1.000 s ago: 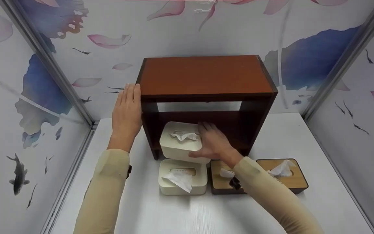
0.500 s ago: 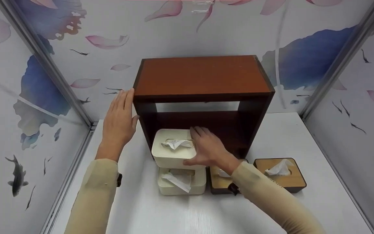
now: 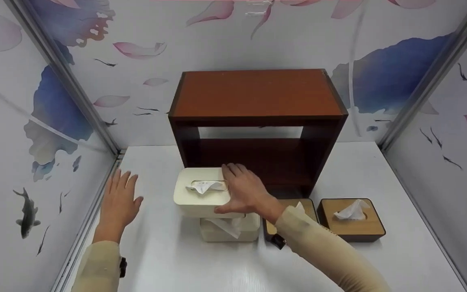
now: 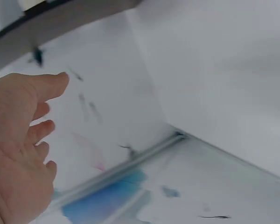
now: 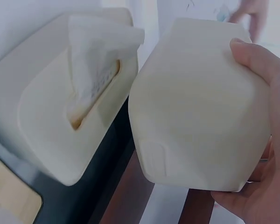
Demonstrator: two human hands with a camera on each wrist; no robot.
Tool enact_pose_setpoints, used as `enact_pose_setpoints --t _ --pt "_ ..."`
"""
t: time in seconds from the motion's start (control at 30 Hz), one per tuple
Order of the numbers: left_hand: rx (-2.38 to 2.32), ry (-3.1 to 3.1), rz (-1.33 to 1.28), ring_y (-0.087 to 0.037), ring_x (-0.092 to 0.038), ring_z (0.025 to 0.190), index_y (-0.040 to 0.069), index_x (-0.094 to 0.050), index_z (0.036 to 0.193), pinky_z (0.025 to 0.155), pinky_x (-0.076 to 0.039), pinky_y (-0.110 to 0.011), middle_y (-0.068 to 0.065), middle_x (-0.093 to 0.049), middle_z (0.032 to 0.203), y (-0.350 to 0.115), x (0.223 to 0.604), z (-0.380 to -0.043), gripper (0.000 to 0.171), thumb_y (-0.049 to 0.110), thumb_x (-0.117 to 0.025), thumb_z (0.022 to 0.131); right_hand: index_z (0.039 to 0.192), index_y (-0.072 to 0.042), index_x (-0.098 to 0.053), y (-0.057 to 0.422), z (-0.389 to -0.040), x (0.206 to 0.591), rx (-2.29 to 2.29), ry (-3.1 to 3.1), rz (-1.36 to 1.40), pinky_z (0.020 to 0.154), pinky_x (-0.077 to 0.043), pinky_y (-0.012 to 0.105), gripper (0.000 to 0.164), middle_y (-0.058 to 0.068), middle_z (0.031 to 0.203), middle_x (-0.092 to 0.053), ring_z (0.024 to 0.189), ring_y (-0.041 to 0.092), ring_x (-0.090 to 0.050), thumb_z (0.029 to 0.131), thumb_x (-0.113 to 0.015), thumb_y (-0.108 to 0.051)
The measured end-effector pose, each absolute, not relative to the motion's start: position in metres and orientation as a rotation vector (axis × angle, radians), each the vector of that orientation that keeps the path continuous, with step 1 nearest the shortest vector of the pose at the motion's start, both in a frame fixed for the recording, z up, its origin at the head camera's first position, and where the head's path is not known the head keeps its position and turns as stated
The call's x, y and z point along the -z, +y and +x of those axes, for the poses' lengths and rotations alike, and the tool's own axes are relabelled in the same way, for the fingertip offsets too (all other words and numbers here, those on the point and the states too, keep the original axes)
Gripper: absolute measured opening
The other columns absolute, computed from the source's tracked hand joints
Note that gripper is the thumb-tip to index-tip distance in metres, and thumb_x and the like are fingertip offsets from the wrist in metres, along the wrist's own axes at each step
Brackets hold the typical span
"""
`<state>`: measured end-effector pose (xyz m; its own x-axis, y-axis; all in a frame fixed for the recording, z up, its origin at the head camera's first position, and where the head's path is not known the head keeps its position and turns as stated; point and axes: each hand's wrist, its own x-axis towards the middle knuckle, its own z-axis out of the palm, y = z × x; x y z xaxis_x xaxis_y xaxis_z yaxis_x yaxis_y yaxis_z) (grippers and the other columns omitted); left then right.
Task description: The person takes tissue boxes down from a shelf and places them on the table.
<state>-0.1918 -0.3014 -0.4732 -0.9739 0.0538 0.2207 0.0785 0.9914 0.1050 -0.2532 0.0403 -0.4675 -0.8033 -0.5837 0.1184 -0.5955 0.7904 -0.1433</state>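
Observation:
My right hand point(image 3: 243, 188) grips a cream tissue box point(image 3: 187, 196) by its right end, thumb on the near side and fingers over the far side. A white tissue pokes from the slot on its top. In the right wrist view the held box's smooth side point(image 5: 196, 107) faces the camera. A second cream tissue box point(image 3: 213, 233) stands on the table, partly covered by the held one in the head view. My left hand point(image 3: 118, 202) hovers at the left, holding nothing, fingers extended and thumb apart.
Behind the boxes stands a reddish-brown wooden shelf point(image 3: 258, 93), open at the front. Two wood-topped tissue boxes sit right of the cream one: one partly behind my right arm, the other point(image 3: 363, 225) farther right. Patterned panels point(image 3: 249, 44) enclose the white table point(image 3: 156, 251).
My right hand has brought the cream tissue box leftward and nearer, away from the shelf's opening. My left hand has left the shelf's left side and moved left and down.

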Motion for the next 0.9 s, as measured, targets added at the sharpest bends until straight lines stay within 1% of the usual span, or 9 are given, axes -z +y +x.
enact_pose_setpoints --t 0.2,0.37,0.5,0.6,0.8,0.9 --pt "0.229 -3.027 0.021 -0.053 -0.024 0.140 -0.010 -0.043 0.137 0.117 -0.020 -0.063 -0.034 -0.040 0.144 -0.335 0.535 -0.151 0.061 0.016 -0.068 0.088 0.151 -0.006 -0.032 0.016 -0.248 0.473 -0.268 -2.877 0.989 0.115 -0.039 0.039 0.124 0.013 0.150 -0.044 0.140 0.029 -0.041 0.060 -0.065 -0.084" --pt "0.314 -3.131 0.170 -0.054 -0.027 0.139 -0.014 -0.041 0.137 0.117 -0.023 -0.062 -0.037 -0.038 0.143 -0.343 0.570 -0.128 0.064 0.016 -0.068 0.087 0.150 -0.005 -0.033 -0.011 -0.240 0.480 -0.248 -2.851 0.999 0.111 -0.044 0.038 0.125 0.013 0.148 -0.046 0.137 0.029 -0.045 0.059 -0.066 -0.084" --pt "0.327 -3.203 0.309 -0.052 -0.028 0.138 -0.014 -0.039 0.138 0.117 -0.025 -0.060 -0.037 -0.036 0.144 -0.343 0.587 -0.119 0.067 0.017 -0.069 0.087 0.150 -0.006 -0.033 -0.035 -0.236 0.487 -0.238 -2.842 1.015 0.110 -0.045 0.037 0.124 0.011 0.148 -0.046 0.136 0.027 -0.045 0.059 -0.066 -0.085" --pt "0.318 -3.229 0.355 -0.052 -0.030 0.137 -0.014 -0.038 0.139 0.116 -0.027 -0.059 -0.037 -0.037 0.144 -0.342 0.596 -0.116 0.070 0.019 -0.069 0.086 0.149 -0.007 -0.033 -0.052 -0.234 0.495 -0.239 -2.831 1.011 0.110 -0.045 0.036 0.124 0.010 0.147 -0.046 0.136 0.026 -0.046 0.058 -0.066 -0.085" --pt "0.292 -3.296 0.475 -0.053 -0.032 0.135 -0.017 -0.029 0.142 0.115 -0.027 -0.059 -0.040 -0.034 0.142 -0.347 0.607 -0.108 0.077 0.019 -0.070 0.087 0.150 -0.008 -0.032 -0.080 -0.230 0.519 -0.215 -2.827 1.011 0.109 -0.045 0.033 0.125 0.007 0.146 -0.046 0.134 0.023 -0.046 0.059 -0.063 -0.088" --pt "0.299 -3.320 0.513 -0.053 -0.033 0.134 -0.019 -0.029 0.141 0.115 -0.028 -0.060 -0.041 -0.034 0.141 -0.350 0.611 -0.105 0.077 0.019 -0.069 0.087 0.150 -0.008 -0.032 -0.091 -0.230 0.529 -0.183 -2.834 1.011 0.108 -0.045 0.031 0.125 0.005 0.144 -0.046 0.133 0.021 -0.046 0.058 -0.062 -0.088"
